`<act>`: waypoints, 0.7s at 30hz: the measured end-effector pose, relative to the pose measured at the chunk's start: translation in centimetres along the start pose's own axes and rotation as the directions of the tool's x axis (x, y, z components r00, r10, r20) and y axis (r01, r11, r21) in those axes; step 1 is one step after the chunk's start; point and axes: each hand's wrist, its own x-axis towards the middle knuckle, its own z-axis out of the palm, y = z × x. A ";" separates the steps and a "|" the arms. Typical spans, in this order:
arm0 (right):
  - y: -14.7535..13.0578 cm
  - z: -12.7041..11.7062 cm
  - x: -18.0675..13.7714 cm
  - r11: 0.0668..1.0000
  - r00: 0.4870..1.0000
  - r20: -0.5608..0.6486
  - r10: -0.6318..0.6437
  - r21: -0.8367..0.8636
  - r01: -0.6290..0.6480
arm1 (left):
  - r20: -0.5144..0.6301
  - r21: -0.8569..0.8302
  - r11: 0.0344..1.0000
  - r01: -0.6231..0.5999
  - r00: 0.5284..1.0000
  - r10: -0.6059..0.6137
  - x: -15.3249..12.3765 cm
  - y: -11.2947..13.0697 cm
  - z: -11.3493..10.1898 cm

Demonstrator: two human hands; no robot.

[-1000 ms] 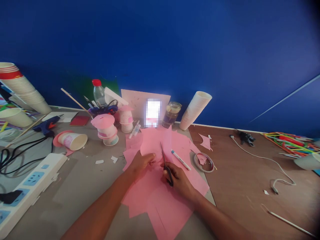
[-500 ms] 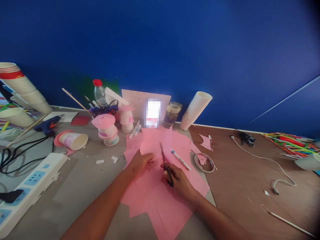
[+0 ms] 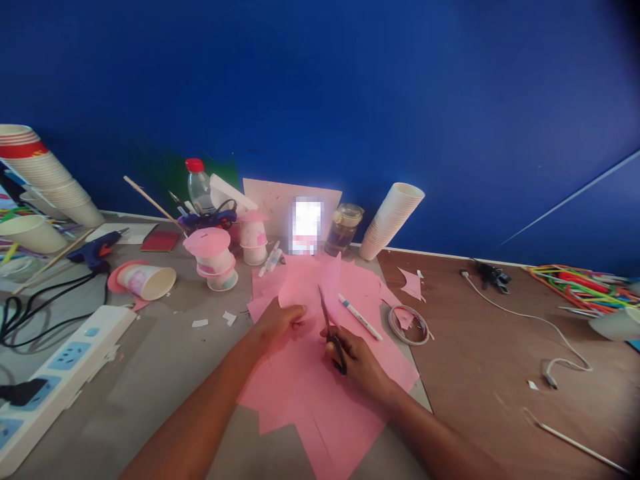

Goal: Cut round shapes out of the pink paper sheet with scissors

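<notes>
Black-handled scissors (image 3: 337, 347) are in my right hand (image 3: 357, 363), fingers wrapped round the loops and the blades pointing away from me. The blades lie along a raised flap of a pink paper sheet (image 3: 300, 283). My left hand (image 3: 277, 323) pinches the left edge of that sheet between thumb and fingers. Beneath both hands spreads a pile of pink paper (image 3: 320, 407) with jagged edges. A white marker (image 3: 360, 318) with a blue band rests on the pile, just right of the blades.
Pink-topped paper cups (image 3: 210, 257) stand at the left, near a glue gun (image 3: 95, 248) and a white power strip (image 3: 65, 380). Behind are a jar (image 3: 344, 230) and a leaning cup stack (image 3: 393, 220). A tape roll (image 3: 410, 325) lies right of the pile.
The held sheet and my left hand have shifted slightly left. The raised flap leans a little further left beside the blades. My right hand stays almost where it was.
</notes>
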 end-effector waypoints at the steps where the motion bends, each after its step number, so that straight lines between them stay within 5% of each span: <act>1: 0.0 0.0 0.0 1.000 1.000 -0.003 0.002 -0.004 -0.002 | -0.002 0.009 1.000 -0.012 1.000 0.012 0.1 -0.1 -0.1; 21: 0.2 -0.7 -0.1 0.998 0.999 0.044 -0.011 -0.059 0.013 | 0.039 0.071 0.997 -0.003 0.999 0.000 -0.1 0.4 -1.4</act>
